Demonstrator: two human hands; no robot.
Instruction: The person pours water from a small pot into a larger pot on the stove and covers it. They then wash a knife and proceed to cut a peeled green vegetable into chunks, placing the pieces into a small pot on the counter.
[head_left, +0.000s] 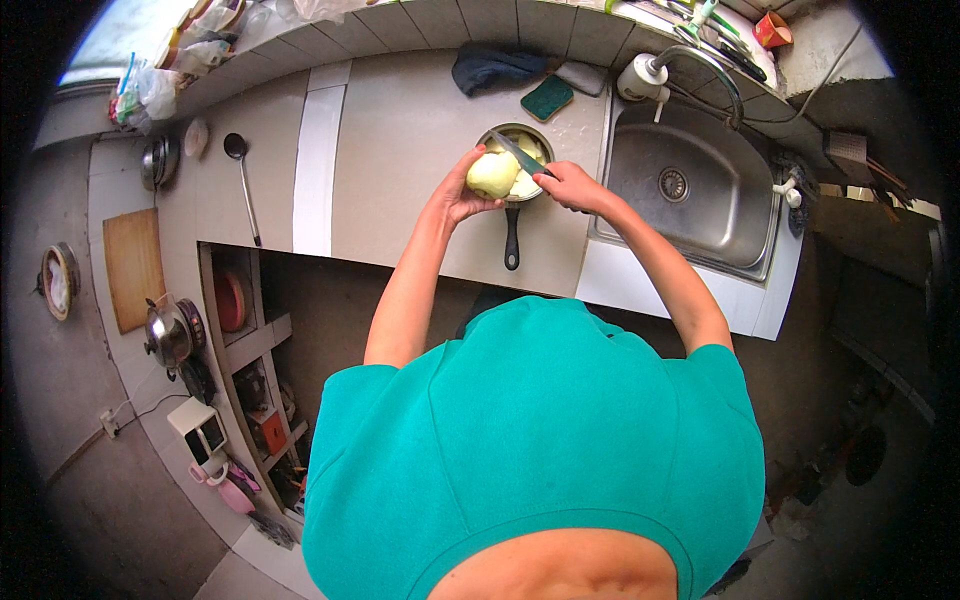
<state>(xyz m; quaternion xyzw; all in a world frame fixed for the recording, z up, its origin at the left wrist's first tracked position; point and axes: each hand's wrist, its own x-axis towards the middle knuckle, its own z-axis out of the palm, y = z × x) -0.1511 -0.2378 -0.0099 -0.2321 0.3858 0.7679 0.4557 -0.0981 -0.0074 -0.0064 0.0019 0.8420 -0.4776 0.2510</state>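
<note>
My left hand holds a peeled, pale yellow-green fruit or vegetable over a small metal pan. In my right hand is a kitchen knife with a dark green blade and a grey tip, which lies across the pan's opening beside the held piece. Pale cut pieces sit inside the pan. Its black handle points towards my body. The pan rests on the tiled counter, and my fingers partly hide its rim.
A green scouring pad and dark cloth lie behind the pan. To the right is a steel sink with a curved faucet. Further left are a ladle, a wooden board and a lidded steel pot.
</note>
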